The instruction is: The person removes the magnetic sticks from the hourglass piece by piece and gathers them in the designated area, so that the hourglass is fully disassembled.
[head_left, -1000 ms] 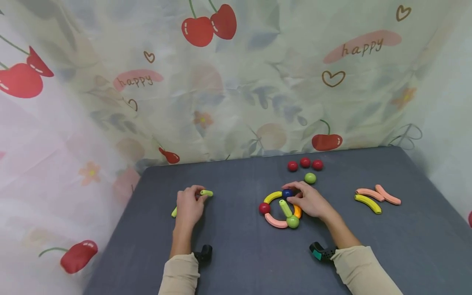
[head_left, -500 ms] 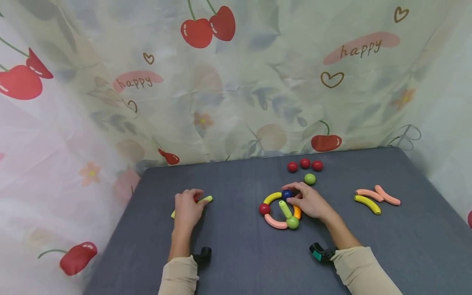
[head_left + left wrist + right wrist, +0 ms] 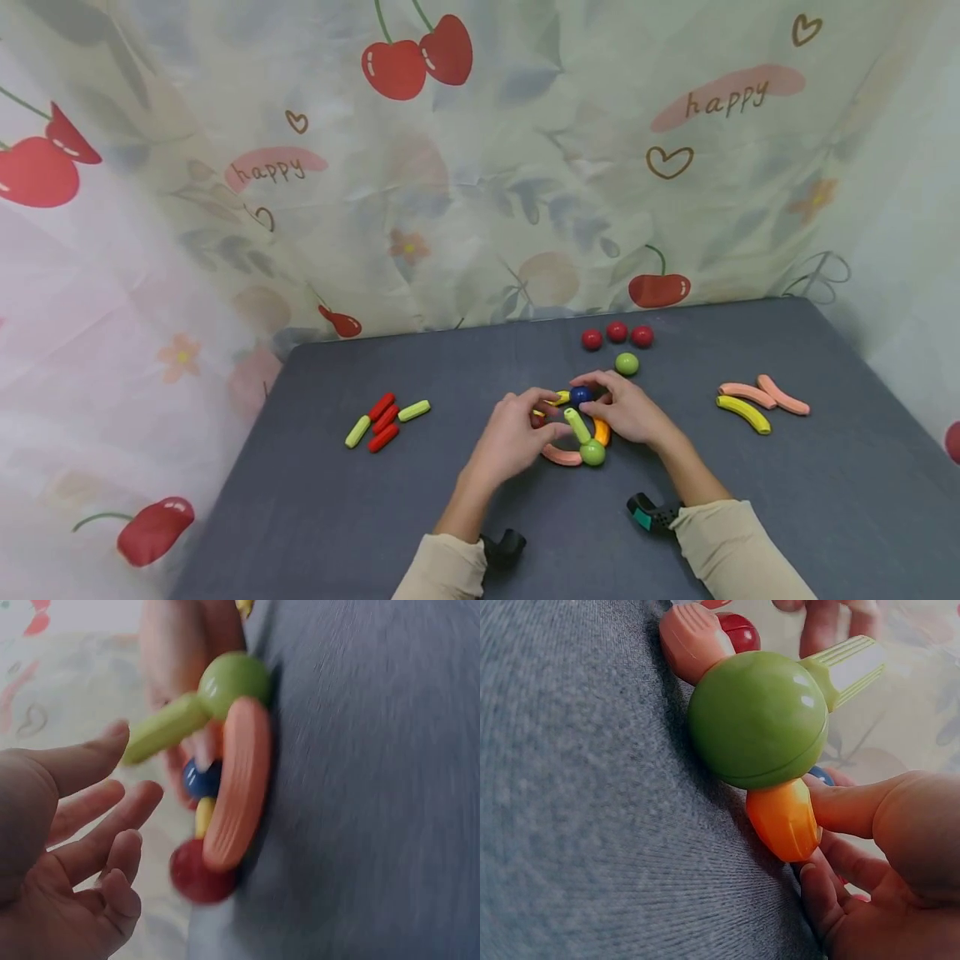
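A ring of toy balls and curved rods lies on the dark table. It joins a blue ball point(image 3: 581, 395), a yellow rod point(image 3: 561, 397), a red ball point(image 3: 201, 871), a pink rod point(image 3: 240, 784), a green ball point(image 3: 592, 452) and an orange rod point(image 3: 602, 432). From the green ball a straight light green rod point(image 3: 577, 426) sticks up at a tilt. My right hand point(image 3: 628, 406) pinches the blue ball between thumb and fingers. Over the ring's left side is my left hand point(image 3: 510, 442), empty, its fingers loosely bent, partly hiding the red ball in the head view.
Short red rods point(image 3: 386, 418) and light green rods point(image 3: 414, 411) lie at left. Behind the ring are several loose balls, red point(image 3: 617, 332) and green point(image 3: 627, 363). To the right lie two pink rods point(image 3: 782, 395) and a yellow curved rod point(image 3: 743, 414).
My left hand has left the red and light green rods, which lie loose on the table, and moved right to the ring. The right hand has kept its pinch on the blue ball.
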Demonstrator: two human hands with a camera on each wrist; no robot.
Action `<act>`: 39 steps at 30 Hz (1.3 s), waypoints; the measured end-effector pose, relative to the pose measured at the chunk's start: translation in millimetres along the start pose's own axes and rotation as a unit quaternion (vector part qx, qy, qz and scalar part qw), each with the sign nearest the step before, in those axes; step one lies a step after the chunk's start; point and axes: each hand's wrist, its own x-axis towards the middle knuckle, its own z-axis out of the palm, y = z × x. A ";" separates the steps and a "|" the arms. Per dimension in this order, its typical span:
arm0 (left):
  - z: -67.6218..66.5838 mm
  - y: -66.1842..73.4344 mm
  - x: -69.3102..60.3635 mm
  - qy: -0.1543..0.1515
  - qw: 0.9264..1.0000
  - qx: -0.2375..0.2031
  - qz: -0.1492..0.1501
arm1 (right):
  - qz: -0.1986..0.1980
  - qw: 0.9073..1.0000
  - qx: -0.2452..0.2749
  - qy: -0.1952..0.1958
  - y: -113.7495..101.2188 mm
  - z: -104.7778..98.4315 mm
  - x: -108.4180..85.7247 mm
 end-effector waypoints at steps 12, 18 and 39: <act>22.9 11.8 8.9 -0.051 0.998 -0.021 -0.008 | -0.010 1.000 -0.005 0.003 -3.9 0.6 4.3; 27.9 13.9 6.9 -0.073 0.997 -0.015 0.000 | 0.003 1.000 0.000 0.003 -3.0 1.1 1.8; -88.3 -108.8 -43.3 0.219 0.966 0.024 -0.135 | 0.015 1.000 -0.015 0.009 -2.6 2.1 0.3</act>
